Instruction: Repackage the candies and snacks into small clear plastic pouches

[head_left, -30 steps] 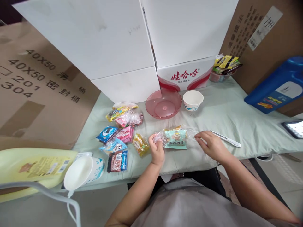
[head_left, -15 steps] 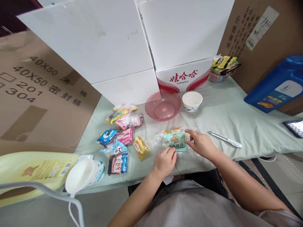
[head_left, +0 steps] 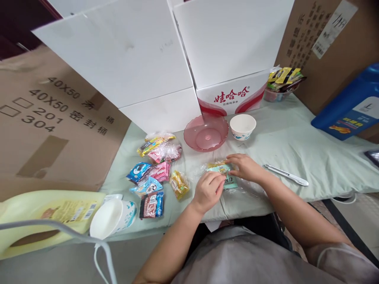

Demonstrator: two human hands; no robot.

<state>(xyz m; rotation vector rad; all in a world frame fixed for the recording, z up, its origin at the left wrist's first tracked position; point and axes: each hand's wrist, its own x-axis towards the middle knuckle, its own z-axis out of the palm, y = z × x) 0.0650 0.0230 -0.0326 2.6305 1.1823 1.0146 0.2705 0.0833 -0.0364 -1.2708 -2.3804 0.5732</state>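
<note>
A mint-green snack packet [head_left: 232, 184] lies on clear crinkled plastic, with a yellow wrapper [head_left: 216, 164] showing behind it. My left hand [head_left: 208, 190] is over the packet's left part, its fingers curled and closed at the tips; what is between them, if anything, is hidden. At the packet's upper right, my right hand [head_left: 245, 169] has thumb and fingers apart, the tips near the plastic. Left of my hands lies a yellow wrapped snack [head_left: 179, 184]. Further left sit several packets, among them a blue one [head_left: 139, 172], a pink one [head_left: 160, 172] and a brown-and-blue one [head_left: 152, 205].
Behind the packets stand a pink translucent bowl [head_left: 206, 136] and a white paper cup [head_left: 242, 127]. A box cutter [head_left: 286, 175] lies to the right. Paper cups [head_left: 111, 219] lie tipped beside a yellow jug [head_left: 59, 209]. A blue bottle [head_left: 352, 110] and cardboard boxes [head_left: 68, 118] flank the table.
My left hand has risen slightly from the packet's lower edge to cover more of its left part. My right hand has shifted a little inward over the packet's upper right. The view moved slightly.
</note>
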